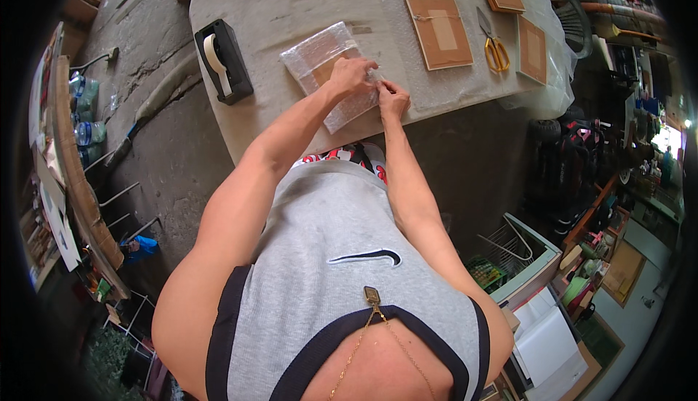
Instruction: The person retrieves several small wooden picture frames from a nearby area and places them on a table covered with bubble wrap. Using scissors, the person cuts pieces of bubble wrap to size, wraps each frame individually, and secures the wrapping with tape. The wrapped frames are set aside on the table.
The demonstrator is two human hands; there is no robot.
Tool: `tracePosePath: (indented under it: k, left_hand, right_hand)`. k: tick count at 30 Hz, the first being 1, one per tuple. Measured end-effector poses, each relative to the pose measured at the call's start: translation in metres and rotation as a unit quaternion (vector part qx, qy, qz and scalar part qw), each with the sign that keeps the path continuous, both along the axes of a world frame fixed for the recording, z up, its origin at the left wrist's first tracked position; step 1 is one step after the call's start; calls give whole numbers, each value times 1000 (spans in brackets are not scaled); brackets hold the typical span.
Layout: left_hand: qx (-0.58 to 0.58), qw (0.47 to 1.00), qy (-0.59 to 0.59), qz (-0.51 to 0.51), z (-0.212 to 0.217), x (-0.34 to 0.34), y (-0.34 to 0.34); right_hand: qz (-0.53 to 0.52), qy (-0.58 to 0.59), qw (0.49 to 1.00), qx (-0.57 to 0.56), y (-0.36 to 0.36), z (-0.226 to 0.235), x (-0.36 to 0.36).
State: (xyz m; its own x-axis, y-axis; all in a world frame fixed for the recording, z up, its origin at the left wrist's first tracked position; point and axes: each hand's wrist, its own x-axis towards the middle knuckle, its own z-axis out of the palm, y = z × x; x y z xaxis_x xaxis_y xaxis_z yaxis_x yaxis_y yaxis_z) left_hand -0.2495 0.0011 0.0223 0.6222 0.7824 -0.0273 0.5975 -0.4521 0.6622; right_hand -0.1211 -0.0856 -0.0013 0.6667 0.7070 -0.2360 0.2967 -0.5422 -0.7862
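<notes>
A flat package [305,55] in clear bubble wrap, with brown board showing through, lies at the table's near edge. My left hand [352,76] rests over its right side, fingers bent and closed at the edge of the wrap. Close beside it, my right hand [394,101] pinches the same edge between thumb and fingers. Any small piece of tape between the fingertips is too small to make out. To the right, a brown-backed picture frame [439,31] lies face down on a spread sheet of bubble wrap [392,1].
A black tape dispenser [234,81] with a pale roll stands on the left of the table [269,1]. Yellow-handled scissors [496,53] lie at the right, between more frames [532,48]. A standing fan [571,19] is beyond the table's right edge.
</notes>
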Motion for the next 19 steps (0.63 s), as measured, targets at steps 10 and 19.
tracePosePath:
  k: [10, 19]
  left_hand:
    - [-8, 993, 111, -30, 15, 6, 4]
    - [70, 961, 240, -115, 35, 22, 14]
  right_hand:
    - [162, -103, 980, -60, 26, 8, 38]
    - [258, 17, 965, -32, 32, -5, 56]
